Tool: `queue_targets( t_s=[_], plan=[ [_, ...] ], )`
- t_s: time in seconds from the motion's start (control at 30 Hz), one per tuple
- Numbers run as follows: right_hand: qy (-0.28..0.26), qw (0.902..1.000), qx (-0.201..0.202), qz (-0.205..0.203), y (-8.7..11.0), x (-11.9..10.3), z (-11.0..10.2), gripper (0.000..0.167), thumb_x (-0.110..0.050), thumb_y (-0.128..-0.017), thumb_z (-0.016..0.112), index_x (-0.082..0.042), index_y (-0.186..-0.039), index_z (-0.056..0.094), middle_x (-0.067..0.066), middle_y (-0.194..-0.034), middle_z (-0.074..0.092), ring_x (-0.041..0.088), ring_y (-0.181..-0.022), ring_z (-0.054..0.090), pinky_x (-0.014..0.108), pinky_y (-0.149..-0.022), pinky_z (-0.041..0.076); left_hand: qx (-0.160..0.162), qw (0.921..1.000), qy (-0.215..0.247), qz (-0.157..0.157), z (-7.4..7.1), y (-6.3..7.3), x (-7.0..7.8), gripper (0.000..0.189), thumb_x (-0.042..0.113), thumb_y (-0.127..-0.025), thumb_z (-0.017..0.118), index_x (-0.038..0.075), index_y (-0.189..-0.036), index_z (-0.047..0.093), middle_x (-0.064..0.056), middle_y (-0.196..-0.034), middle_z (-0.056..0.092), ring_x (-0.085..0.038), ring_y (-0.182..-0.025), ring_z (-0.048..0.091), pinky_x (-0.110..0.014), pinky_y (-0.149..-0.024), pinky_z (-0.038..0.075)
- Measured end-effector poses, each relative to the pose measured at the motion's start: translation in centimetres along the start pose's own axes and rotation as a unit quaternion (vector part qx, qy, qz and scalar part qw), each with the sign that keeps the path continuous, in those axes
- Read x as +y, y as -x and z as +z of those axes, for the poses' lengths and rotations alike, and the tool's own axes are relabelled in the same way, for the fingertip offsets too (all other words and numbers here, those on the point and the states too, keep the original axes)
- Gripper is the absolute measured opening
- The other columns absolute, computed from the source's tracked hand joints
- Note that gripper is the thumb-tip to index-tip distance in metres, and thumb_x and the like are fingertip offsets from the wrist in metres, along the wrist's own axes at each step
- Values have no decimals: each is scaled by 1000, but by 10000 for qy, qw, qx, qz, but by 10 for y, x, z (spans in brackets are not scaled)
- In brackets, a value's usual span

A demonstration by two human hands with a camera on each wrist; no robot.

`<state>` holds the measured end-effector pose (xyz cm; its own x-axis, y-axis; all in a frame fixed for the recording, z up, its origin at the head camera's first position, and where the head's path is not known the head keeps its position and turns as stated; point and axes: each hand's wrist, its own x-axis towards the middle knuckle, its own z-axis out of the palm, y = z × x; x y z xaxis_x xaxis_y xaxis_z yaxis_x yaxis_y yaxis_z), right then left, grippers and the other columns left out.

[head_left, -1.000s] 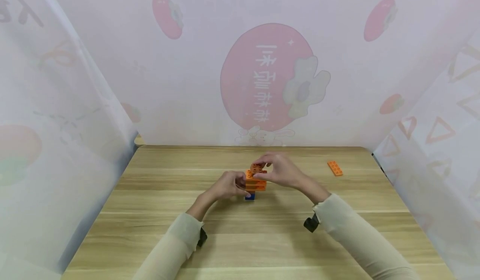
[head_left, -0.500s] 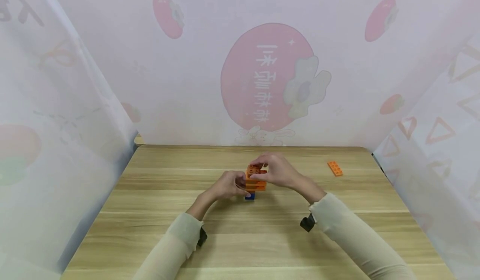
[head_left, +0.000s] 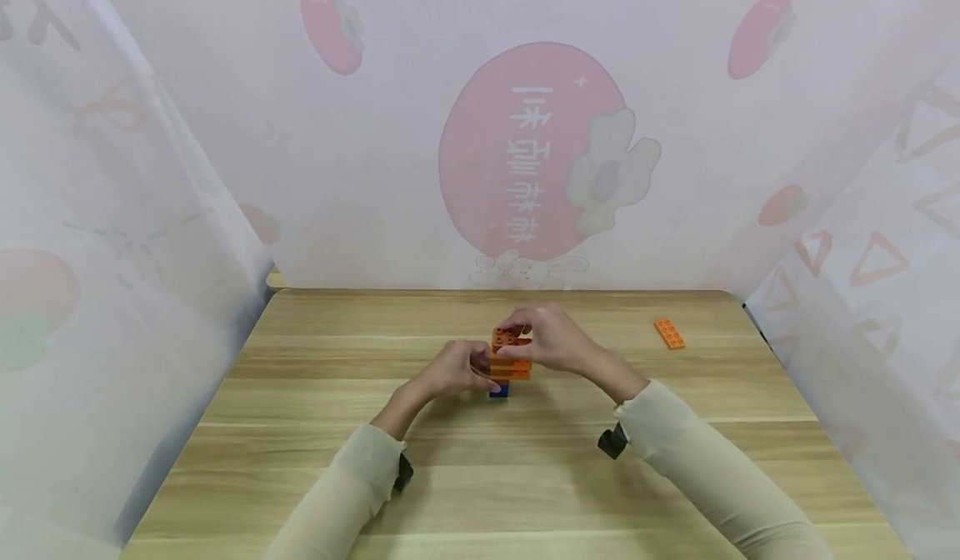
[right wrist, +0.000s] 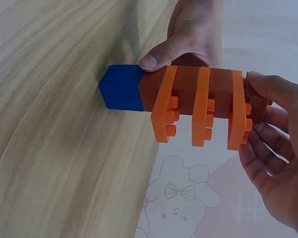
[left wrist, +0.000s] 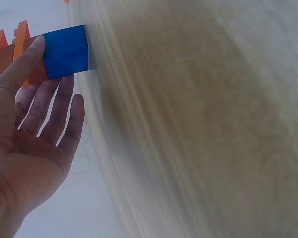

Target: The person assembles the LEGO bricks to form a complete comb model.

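A tower of toy building bricks stands upright on the table, with a blue brick at its foot. Above that, brown bricks alternate with orange plates, which stick out to one side. My left hand grips the tower low down, thumb at the seam of blue and brown and fingers behind. At the top, my right hand pinches a brown brick between thumb and fingers. That brick sits right at the studs of the uppermost orange plate, a little askew to it. In the left wrist view, the tower's upper end is out of frame.
A loose orange plate lies studs up on the wooden table, to the right and back. White curtains with strawberry prints hang behind and along both sides of the table.
My right hand has shifted slightly left, bringing the brown brick over the tower's top and lower against the uppermost orange plate. My left hand keeps its grip in place.
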<state>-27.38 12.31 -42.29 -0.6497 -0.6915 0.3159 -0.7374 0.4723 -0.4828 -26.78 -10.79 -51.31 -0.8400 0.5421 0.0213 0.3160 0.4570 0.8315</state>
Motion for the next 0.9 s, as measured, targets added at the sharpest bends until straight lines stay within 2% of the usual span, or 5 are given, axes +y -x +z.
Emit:
queue_targets(
  t_s=[0.4,0.7,0.9],
  plan=[
    [85,9998,-180,90,-3,-5,-3,29,-20,-89,89,-3,-112,81,5,-100,77,15,-89,74,40,-80,65,44,9998,-202,78,-1,-1,-2,28,10,-82,93,9,-100,73,-2,-96,80,-11,-88,75,-25,-82,62],
    [345,9991,-178,148,-5,-8,-3,28,-21,-88,90,-6,-110,82,3,-101,78,12,-88,72,25,-76,61,11,10000,-41,25,-1,-2,-1,29,9,-82,93,7,-103,73,-4,-100,80,-16,-92,77,-31,-83,64],
    [368,9990,-186,152,-5,-8,-3,28,-21,-87,90,-6,-109,82,3,-101,79,11,-86,71,26,-75,60,-14,10000,-84,-25,-1,-2,-3,29,10,-83,92,7,-105,73,-5,-103,80,-16,-94,76,-32,-85,63]
  ],
)
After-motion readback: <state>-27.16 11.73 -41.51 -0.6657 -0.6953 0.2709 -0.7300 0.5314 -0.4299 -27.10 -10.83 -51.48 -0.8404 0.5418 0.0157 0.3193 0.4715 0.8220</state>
